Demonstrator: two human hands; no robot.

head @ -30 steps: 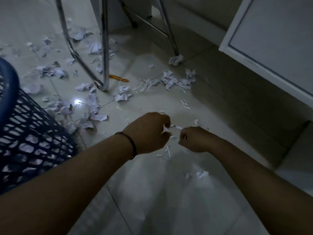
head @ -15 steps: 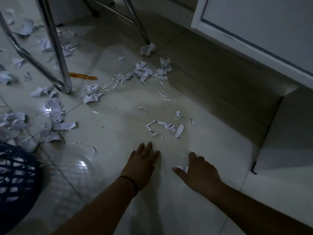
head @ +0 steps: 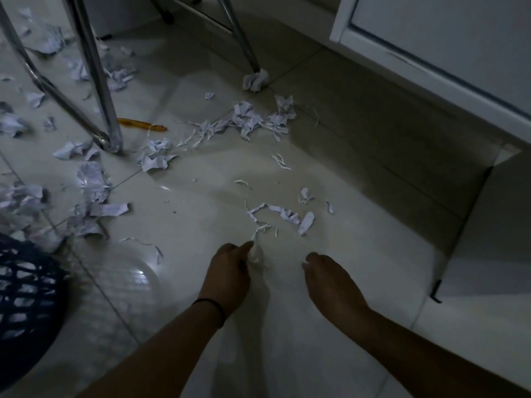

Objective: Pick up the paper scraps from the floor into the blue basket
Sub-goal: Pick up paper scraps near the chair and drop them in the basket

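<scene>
Paper scraps litter the floor; left hand pinches some, blue basket contents unclear.

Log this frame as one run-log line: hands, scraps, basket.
left hand: pinches paper scraps | right hand: curled, small scrap at fingertips | loose strips ahead on floor | blue basket: far left

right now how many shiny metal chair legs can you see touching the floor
2 for certain: the bent tube foot at left beside the orange stick, and the straight leg at top centre, with crumpled paper at its base. A darker leg further back may be another.
</scene>
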